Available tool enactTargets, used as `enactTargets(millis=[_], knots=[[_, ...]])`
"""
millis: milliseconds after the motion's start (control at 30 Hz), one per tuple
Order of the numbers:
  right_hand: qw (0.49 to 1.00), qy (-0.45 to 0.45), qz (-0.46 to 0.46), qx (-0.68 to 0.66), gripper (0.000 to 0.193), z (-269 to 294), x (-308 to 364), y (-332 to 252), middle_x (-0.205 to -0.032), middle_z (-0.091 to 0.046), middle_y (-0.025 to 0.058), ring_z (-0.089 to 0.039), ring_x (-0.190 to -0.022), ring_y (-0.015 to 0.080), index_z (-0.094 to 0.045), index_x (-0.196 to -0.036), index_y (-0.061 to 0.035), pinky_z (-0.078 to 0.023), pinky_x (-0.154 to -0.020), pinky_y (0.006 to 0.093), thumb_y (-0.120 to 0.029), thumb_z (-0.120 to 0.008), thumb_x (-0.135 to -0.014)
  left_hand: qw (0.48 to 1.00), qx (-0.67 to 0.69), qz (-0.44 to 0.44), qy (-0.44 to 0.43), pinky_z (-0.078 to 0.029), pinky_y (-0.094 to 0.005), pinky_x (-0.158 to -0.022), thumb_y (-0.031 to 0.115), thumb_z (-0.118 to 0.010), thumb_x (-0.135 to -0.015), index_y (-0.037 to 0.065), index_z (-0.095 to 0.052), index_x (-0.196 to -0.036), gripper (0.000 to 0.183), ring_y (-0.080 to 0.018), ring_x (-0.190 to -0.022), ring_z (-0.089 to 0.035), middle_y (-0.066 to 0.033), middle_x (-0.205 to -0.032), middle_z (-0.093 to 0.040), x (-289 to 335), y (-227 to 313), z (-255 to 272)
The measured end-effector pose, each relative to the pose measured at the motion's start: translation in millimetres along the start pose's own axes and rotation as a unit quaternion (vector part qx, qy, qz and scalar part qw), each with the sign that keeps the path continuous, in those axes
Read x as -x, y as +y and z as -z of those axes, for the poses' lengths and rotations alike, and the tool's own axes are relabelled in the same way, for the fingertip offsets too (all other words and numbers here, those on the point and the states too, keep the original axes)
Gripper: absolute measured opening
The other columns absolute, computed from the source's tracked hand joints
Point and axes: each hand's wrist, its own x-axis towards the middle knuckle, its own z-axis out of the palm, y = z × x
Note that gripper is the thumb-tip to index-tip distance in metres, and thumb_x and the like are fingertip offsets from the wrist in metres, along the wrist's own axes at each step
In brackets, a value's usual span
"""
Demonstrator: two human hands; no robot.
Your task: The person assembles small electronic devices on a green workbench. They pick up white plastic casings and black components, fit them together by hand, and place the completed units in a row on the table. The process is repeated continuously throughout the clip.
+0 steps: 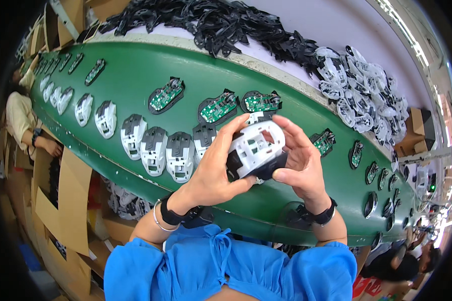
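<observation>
Above the green belt (130, 70) I hold a white and black computer mouse shell (258, 148), tilted, with its openings facing me. My left hand (211, 168) grips its left side, fingers along the upper edge and thumb below. On the other side my right hand (306, 165) curls around it, the thumb at the black lower part. Beneath and left of my hands stands a row of white and dark grey mouse shells (180, 155). Just beyond lie black mouse bases with green circuit boards (218, 108). Part of another white shell behind my hands is mostly hidden.
A heap of black plastic parts (226, 25) and a pile of white shells (361, 90) lie on the ledge past the belt. More bases (356, 153) line the right. Open cardboard boxes (65, 200) stand at left, beside a co-worker's sleeve (20, 113). Another person (399, 263) is at lower right.
</observation>
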Motion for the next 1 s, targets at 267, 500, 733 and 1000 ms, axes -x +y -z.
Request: enactTargets(millis=[267,500,733,1000], knots=[[0.998,-0.049,0.008,0.038,0.074,-3.1,3.1,-0.6,-0.138,-0.050,0.0121,-0.044,-0.129,0.0208,-0.046,-0.137,0.0013,-0.030,-0.110,0.0362,-0.009,-0.079,-0.071,0.996,-0.045,-0.079,0.024,-0.041,-0.0406,-0.099,0.026,-0.081,-0.069,-0.002,-0.041,-0.132,0.080,-0.0329,-0.118,-0.050,-0.0192,-0.127,-0.050,5.7,-4.1,0.6],[0.995,-0.090,0.023,0.047,0.072,-7.0,4.8,-6.5,-0.137,-0.051,0.0161,-0.049,-0.127,0.0229,-0.052,-0.132,0.0021,-0.036,-0.108,0.0376,-0.002,-0.080,-0.067,0.993,-0.022,-0.120,0.006,-0.046,-0.0400,-0.093,0.024,-0.084,-0.065,-0.001,-0.048,-0.128,0.076,-0.0324,-0.111,-0.056,-0.0183,-0.122,-0.055,10.9,-8.2,4.2],[0.997,-0.045,-0.055,-0.013,0.070,-6.3,1.0,-0.6,-0.137,-0.051,0.0166,-0.051,-0.124,0.0224,-0.050,-0.132,0.0046,-0.038,-0.108,0.0390,0.004,-0.077,-0.068,0.998,0.069,-0.007,-0.011,-0.043,-0.0370,-0.096,0.024,-0.084,-0.065,-0.001,-0.048,-0.130,0.079,-0.0285,-0.112,-0.055,-0.0167,-0.122,-0.053,10.5,-19.4,2.9],[0.989,0.049,-0.108,-0.085,0.046,20.9,-4.6,1.7,-0.124,-0.060,0.0164,-0.061,-0.111,0.0228,-0.059,-0.121,0.0031,-0.048,-0.097,0.0353,-0.001,-0.072,-0.076,0.976,0.086,0.166,-0.107,-0.043,-0.0356,-0.098,0.027,-0.083,-0.068,0.000,-0.037,-0.136,0.086,-0.0246,-0.120,-0.050,-0.0179,-0.127,-0.049,10.7,-23.0,7.5]])
